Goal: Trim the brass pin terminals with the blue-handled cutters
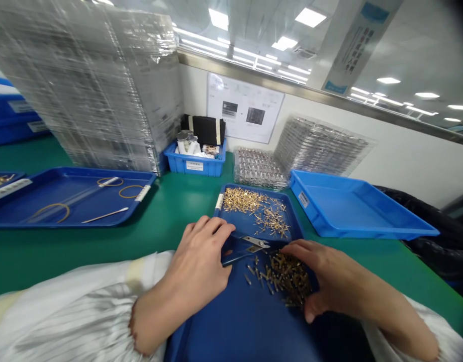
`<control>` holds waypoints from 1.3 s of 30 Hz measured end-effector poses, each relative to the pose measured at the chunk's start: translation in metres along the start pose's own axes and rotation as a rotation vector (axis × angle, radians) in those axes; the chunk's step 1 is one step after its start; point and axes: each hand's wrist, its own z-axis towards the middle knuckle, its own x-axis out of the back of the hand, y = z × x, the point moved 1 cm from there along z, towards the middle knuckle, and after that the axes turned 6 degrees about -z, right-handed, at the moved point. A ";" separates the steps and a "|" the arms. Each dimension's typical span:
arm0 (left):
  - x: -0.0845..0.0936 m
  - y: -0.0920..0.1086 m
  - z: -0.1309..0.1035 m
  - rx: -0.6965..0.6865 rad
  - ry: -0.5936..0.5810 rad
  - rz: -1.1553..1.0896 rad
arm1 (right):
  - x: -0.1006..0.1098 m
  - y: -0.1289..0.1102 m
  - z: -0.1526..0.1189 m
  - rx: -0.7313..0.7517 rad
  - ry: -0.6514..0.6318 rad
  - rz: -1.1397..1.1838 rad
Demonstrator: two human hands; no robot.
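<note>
The pliers (258, 243) are in the left hand (203, 254), over the far edge of the near blue tray (246, 322). Their long axis runs roughly along that edge, with the nose pointing right, toward the right hand (331, 271). The left fingers and thumb are closed about the 2 handles, which are mostly covered by the hand; how firmly they squeeze, I cannot tell.

The right hand arches over a heap of dark pins (291, 276) near the tray's far right corner. Its thumb and forefinger are spread, 1 on either side of the heap; the other fingers are hidden, so I cannot tell whether they touch a pin. Loose pins lie left of the heap, pointing various ways, slightly blurred. The near tray's near edge is cut off, and its right side is dim.

Beyond, a second blue tray (235, 218) carries 2 clusters of gold pins (242, 199), along its far edge and its right edge.
</note>
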 end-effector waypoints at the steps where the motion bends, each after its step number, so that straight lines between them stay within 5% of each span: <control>1: 0.000 0.000 0.000 0.003 -0.002 0.000 | -0.002 -0.002 0.001 -0.003 -0.008 -0.018; 11: 0.001 0.000 -0.001 0.005 0.016 0.015 | -0.024 -0.013 0.027 0.009 0.167 0.157; 17: 0.001 0.001 -0.001 0.022 0.007 0.028 | -0.019 -0.017 0.027 0.044 0.286 0.308; 27: 0.003 0.004 -0.002 -0.045 -0.057 0.010 | -0.019 -0.019 0.024 -0.124 0.297 0.677; 32: 0.002 0.004 -0.002 -0.041 -0.063 -0.018 | -0.016 -0.020 0.025 -0.032 0.453 0.571; 39: 0.003 0.005 -0.004 -0.035 -0.073 -0.030 | -0.017 -0.026 0.022 -0.090 0.390 0.523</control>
